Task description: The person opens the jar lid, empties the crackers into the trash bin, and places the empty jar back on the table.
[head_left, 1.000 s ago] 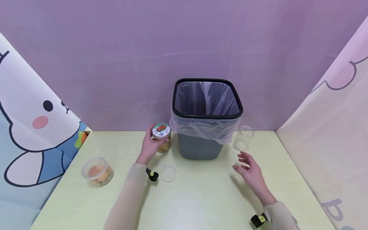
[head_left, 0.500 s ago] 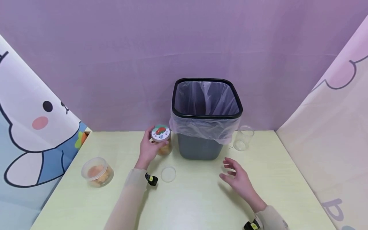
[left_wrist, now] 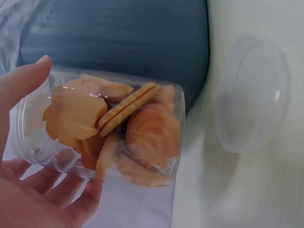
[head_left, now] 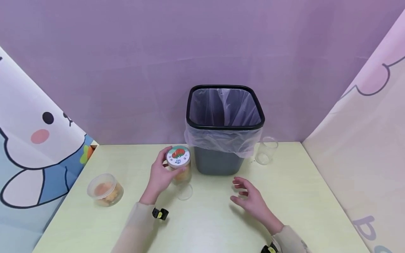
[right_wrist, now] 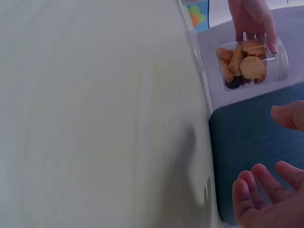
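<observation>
My left hand (head_left: 159, 177) grips a clear plastic jar (head_left: 184, 175) near its top. A round lid (head_left: 178, 155) with a red fruit picture caps it. Cookies (left_wrist: 76, 114) of several shapes show through its wall in the left wrist view. The jar is held off the table, just left of the bin. Below it a clear flat lid (head_left: 186, 193) lies on the table, partly behind the jar in the head view. My right hand (head_left: 250, 198) hovers in front of the bin, fingers loosely bent, holding nothing.
A grey trash bin (head_left: 218, 161) with a black rim and plastic liner stands at the back. To its right is an empty clear cup (head_left: 265, 151). A wide clear tub (head_left: 105, 189) with orange-tan pieces sits at the left. A purple backdrop (head_left: 139, 70) closes the rear.
My left hand has brought the jar toward me, closer to the flat lid. My right hand has moved left, away from the empty cup, to a spot in front of the bin.
</observation>
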`<state>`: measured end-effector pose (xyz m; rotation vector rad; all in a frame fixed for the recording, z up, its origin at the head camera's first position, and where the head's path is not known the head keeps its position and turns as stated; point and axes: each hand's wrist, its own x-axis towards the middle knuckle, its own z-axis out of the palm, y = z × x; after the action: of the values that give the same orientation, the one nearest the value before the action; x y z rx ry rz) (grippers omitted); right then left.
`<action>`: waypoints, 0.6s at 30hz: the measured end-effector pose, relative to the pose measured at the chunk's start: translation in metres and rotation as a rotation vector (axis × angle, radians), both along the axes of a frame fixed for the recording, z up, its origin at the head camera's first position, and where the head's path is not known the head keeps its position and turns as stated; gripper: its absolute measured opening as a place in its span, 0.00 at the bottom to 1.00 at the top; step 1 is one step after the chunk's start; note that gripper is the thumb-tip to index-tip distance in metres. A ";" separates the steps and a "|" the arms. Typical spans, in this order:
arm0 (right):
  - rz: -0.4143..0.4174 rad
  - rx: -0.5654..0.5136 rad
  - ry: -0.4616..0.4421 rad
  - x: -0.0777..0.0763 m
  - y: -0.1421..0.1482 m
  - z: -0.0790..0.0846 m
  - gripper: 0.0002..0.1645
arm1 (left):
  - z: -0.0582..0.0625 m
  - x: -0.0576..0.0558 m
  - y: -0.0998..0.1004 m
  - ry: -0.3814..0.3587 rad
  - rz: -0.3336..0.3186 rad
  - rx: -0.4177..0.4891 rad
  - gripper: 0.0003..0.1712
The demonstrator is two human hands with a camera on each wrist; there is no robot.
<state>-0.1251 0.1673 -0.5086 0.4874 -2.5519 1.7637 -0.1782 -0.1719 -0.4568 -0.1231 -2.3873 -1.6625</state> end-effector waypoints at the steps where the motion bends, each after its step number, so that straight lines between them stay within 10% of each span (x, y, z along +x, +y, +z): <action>1: 0.008 0.002 0.002 0.000 -0.002 0.001 0.40 | 0.001 0.004 0.001 0.001 -0.016 -0.009 0.53; 18: 0.178 -0.030 0.064 0.015 -0.028 0.005 0.46 | -0.009 0.059 0.054 -0.033 -0.325 -0.040 0.56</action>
<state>-0.1105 0.1390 -0.5037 0.7796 -2.5049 1.8039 -0.1190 -0.1180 -0.4661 -0.5194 -2.5331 -1.7595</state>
